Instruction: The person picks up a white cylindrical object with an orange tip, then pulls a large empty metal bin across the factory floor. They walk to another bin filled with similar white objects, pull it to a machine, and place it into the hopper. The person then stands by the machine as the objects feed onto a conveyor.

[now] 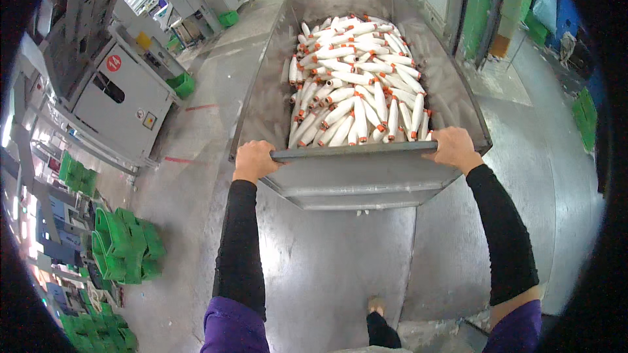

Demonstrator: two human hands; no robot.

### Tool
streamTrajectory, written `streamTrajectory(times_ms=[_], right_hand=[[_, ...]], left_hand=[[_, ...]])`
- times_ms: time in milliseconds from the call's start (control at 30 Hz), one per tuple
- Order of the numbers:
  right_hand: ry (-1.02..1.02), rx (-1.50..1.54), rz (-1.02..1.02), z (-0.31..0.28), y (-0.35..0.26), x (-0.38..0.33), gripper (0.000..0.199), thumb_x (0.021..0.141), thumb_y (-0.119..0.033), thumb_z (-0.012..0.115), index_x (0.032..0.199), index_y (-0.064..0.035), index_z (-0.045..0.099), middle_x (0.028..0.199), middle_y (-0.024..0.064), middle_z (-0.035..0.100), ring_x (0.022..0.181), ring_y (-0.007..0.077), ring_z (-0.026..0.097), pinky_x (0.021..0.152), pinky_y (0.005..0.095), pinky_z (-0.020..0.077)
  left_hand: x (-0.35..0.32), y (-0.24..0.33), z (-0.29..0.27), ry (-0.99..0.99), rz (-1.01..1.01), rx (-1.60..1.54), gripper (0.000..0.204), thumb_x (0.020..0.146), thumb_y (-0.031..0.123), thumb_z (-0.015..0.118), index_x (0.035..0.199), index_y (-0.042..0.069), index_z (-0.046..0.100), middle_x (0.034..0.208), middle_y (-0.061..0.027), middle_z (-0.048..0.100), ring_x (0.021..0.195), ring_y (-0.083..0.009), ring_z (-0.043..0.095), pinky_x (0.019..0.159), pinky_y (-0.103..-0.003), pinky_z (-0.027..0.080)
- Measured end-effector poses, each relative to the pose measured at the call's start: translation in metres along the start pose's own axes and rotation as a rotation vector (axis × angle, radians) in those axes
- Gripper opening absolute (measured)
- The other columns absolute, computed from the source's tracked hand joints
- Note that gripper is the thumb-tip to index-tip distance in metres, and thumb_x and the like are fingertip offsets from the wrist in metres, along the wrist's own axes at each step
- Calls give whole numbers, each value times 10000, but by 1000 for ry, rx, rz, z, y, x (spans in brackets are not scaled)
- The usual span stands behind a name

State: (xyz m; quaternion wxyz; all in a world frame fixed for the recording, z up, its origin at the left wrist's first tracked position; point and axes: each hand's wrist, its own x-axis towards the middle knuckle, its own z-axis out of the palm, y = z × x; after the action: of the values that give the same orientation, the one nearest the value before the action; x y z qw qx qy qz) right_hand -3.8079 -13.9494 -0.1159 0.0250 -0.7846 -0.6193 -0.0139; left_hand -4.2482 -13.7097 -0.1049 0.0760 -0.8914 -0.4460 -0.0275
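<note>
A large grey metal cart (366, 173) stands in front of me, its near rim at the height of my hands. My left hand (256, 160) is closed over the near rim close to its left corner. Toward the right corner, my right hand (453, 149) grips the same rim with fingers wrapped over it. Inside the cart lies a heap of white yarn bobbins (360, 78) with orange-red ends, pointing in many directions. Both arms reach forward in black sleeves. The cart's wheels are hidden.
Grey machines (121, 101) line the left side of the aisle. Stacked green baskets (125, 245) stand on the floor at the near left, and a small green bin (181, 85) sits beside a machine. A green door frame (483, 13) rises at the far right.
</note>
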Motion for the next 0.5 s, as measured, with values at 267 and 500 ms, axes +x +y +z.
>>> streamTrajectory(times_ms=[267, 500], right_hand=[[18, -33, -24, 7, 19, 54, 479, 763, -567, 815, 901, -110, 780, 888, 143, 757, 903, 349, 733, 824, 470, 576], [73, -128, 50, 29, 1, 61, 514, 749, -590, 807, 939, -113, 785, 924, 165, 752, 940, 357, 728, 840, 492, 577]], left_hand=[[60, -7, 18, 22, 41, 10, 585, 724, 724, 786, 846, 153, 806, 831, -123, 758, 821, -357, 747, 754, -485, 597], [77, -38, 54, 136, 177, -56, 555, 757, 653, 805, 881, 113, 812, 769, -144, 736, 762, -365, 730, 738, -482, 591]])
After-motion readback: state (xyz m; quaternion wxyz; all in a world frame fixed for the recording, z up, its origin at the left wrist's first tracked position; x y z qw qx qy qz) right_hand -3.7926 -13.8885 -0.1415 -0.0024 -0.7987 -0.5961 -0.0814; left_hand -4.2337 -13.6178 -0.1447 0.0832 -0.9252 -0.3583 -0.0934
